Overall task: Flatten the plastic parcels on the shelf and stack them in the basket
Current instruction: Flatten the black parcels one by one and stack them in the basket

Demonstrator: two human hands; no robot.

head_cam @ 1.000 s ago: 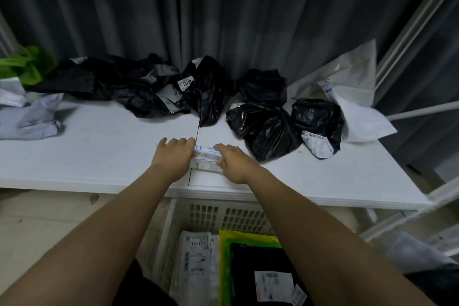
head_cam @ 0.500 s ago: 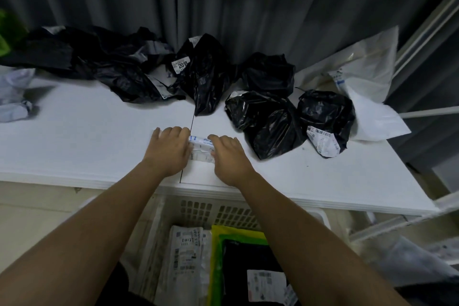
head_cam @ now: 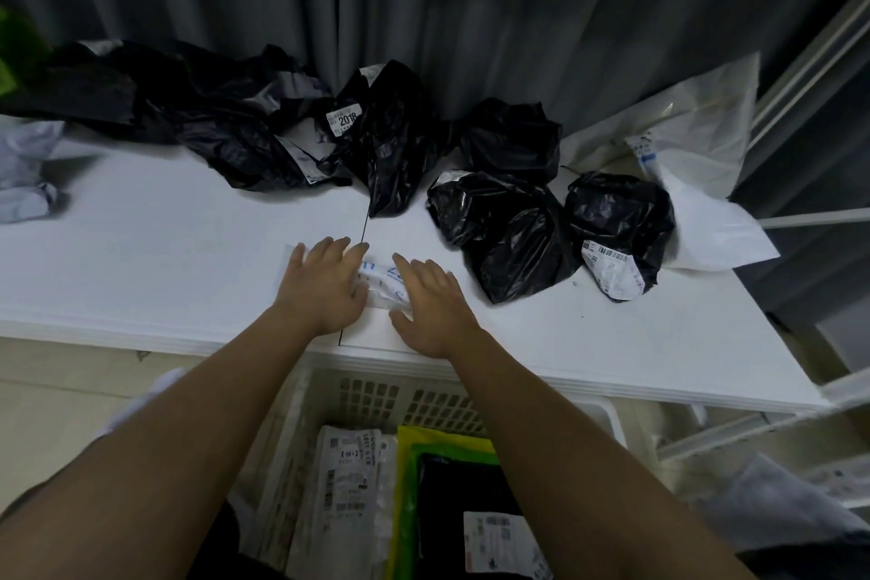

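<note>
A small white plastic parcel with blue print (head_cam: 382, 282) lies flat on the white shelf (head_cam: 165, 259) near its front edge. My left hand (head_cam: 325, 285) presses on its left part with straight fingers. My right hand (head_cam: 430, 301) presses on its right part, fingers spread. Behind them lie several crumpled black parcels: one with a "2018" label (head_cam: 386, 141), a shiny one (head_cam: 508, 235) and one with a white label (head_cam: 619, 231). Below the shelf stands a white basket (head_cam: 423, 400) holding flat parcels, white (head_cam: 348, 490), yellow-green (head_cam: 409, 476) and black (head_cam: 466, 509).
A large white mailer (head_cam: 696, 165) leans at the back right. A grey-white crumpled bag (head_cam: 26, 174) sits at the far left, more black plastic (head_cam: 141, 104) at the back left. A dark curtain hangs behind. A white metal frame (head_cam: 800, 75) stands on the right.
Both hands have slid apart and opened out over the white parcel, fingers now spread flat. The parcel shows more between them. The camera has tilted down slightly.
</note>
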